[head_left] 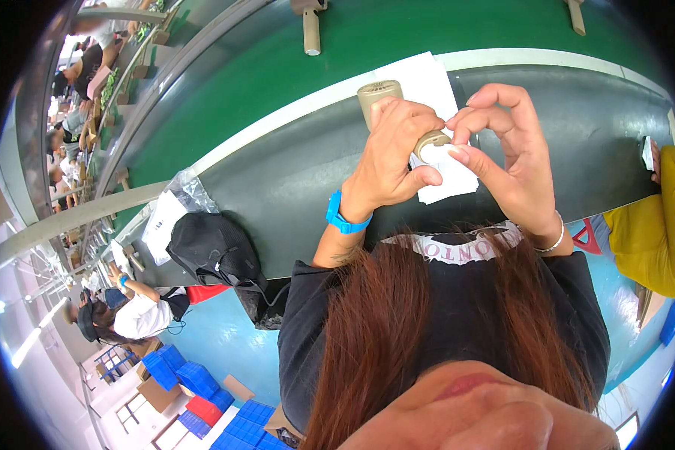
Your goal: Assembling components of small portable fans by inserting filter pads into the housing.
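Note:
My left hand (401,150) is wrapped round a beige handheld device. Its round, vented end (380,91) sticks out on the far side of the fingers, and its rimmed near end (432,140) points toward me. At that near end is my right hand (510,146), its fingers curled and its thumb close to the fingertips in a pinch. Whatever lies between those fingertips is too small to make out. Beneath both hands lie white paper sheets (436,79) on the dark worktop (300,165).
Beyond the worktop runs a green conveyor belt (225,105) carrying similar beige devices (311,31). To my left are a black backpack (214,247) and a clear plastic bag (191,191). A person in yellow (649,225) sits at right; blue crates (195,379) stand behind on the floor.

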`<state>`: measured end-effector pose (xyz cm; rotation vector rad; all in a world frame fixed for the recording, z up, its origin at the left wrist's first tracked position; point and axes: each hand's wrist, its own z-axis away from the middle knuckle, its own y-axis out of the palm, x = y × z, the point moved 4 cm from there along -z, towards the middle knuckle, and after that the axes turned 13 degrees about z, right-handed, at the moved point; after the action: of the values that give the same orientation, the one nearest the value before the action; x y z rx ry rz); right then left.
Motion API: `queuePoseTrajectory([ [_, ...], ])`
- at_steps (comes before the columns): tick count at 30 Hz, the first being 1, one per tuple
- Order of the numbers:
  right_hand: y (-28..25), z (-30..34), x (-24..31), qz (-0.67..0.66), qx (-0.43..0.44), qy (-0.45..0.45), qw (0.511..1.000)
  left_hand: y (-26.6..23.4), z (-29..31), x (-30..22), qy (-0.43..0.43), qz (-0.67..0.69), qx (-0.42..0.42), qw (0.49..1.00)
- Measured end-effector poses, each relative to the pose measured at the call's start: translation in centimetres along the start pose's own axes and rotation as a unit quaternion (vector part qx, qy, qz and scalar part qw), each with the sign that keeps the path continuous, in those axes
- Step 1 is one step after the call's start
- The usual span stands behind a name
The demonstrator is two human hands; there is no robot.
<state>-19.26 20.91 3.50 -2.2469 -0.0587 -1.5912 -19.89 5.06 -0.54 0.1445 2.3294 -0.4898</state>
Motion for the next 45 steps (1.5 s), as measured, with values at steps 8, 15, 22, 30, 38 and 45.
queuePoseTrajectory([
  [8,-0.1,0.2,-0.2,0.023,-0.001,0.008,1.000,0.1,-0.1,0.0,0.006,-0.006,0.004,1.000],
  [15,0.0,0.1,-0.1,0.018,-0.007,0.010,1.000,0.0,-0.2,-0.2,0.003,-0.012,0.007,1.000],
  [22,-0.1,0.2,0.4,0.050,-0.018,0.001,0.999,0.1,-0.2,-0.2,0.008,-0.017,0.008,1.000],
  [30,-0.1,0.2,0.7,0.073,-0.020,0.001,0.997,0.2,-0.3,-0.5,0.004,-0.037,0.012,0.999],
  [38,-0.2,0.2,0.8,0.073,-0.020,-0.001,0.997,0.3,-0.3,-0.5,0.010,-0.039,0.008,0.999],
  [45,0.0,0.1,0.9,0.077,-0.015,-0.002,0.997,0.1,-0.2,-0.5,0.004,-0.015,-0.019,1.000],
])
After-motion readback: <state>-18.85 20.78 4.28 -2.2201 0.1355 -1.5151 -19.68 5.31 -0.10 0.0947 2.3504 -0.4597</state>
